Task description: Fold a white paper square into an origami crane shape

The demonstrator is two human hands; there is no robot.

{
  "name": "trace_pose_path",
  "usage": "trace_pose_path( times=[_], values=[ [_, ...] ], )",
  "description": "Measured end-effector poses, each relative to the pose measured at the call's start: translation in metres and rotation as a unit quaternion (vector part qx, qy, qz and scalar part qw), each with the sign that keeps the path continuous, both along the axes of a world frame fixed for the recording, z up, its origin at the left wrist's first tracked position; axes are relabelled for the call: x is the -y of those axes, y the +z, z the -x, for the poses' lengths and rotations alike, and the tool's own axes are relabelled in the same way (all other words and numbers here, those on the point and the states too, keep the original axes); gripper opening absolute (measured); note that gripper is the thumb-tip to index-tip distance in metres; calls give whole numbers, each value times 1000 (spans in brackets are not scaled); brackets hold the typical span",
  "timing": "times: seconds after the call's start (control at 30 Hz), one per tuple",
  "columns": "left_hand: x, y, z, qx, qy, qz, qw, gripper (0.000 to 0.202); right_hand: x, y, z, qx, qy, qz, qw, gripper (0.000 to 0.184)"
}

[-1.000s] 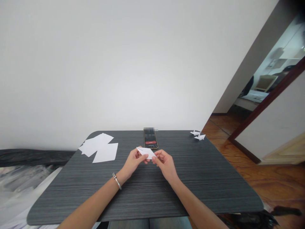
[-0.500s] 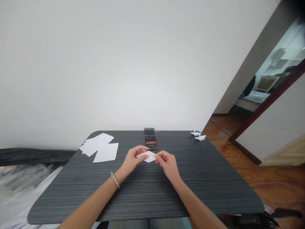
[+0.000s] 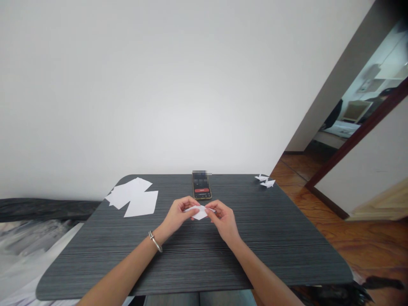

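A small white folded paper (image 3: pixel 200 213), roughly diamond-shaped, is held between both hands above the middle of the table. My left hand (image 3: pixel 181 212) pinches its left side, thumb on top and fingers behind. On the other side my right hand (image 3: pixel 223 216) grips the paper's right part between thumb and fingers. Fingers cover both ends of the paper. Just beyond the hands a phone (image 3: pixel 202 191) with a dark screen and a red button leans back, facing me.
White paper sheets (image 3: pixel 140 203) lie overlapping at the table's left. Two folded paper cranes (image 3: pixel 268 183) stand at the far right corner. The dark wood-grain table (image 3: pixel 204 263) meets a white wall (image 3: pixel 204 106). Through a doorway at right, a person (image 3: pixel 378 104) is partly visible.
My right hand has shifted slightly left along the paper, its thumb now nearer the middle. The paper has tilted a little, and less of it shows. The left hand stays nearly in place.
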State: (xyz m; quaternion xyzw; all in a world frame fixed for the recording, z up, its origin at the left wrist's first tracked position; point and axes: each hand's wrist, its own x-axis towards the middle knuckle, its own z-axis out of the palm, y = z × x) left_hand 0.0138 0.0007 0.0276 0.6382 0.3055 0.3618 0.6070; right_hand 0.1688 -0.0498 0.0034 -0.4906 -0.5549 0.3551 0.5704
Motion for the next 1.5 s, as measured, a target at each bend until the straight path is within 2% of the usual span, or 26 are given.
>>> trace_pose_path(
  times=[0.13, 0.53, 0.87, 1.07, 1.5],
  values=[
    [0, -1, -1, -1, -2, 2, 1000, 18, -1, 1, 1, -26, 24, 18, 999, 11],
    [-1, -7, 0, -25, -21, 2, 999, 21, -4, -7, 1, -97, 34, 46, 994, 16],
    [-3, 0, 2, -47, 19, -47, 998, 21, -7, -8, -1, -146, 35, 67, 986, 21],
    [-7, -2, 5, -37, 16, -15, 999, 18, -9, -10, -3, -186, 42, 99, 977, 22],
    [-7, 1, 6, -19, 18, 38, 999, 14, -6, -2, -6, -196, 38, 139, 970, 18]
  ],
)
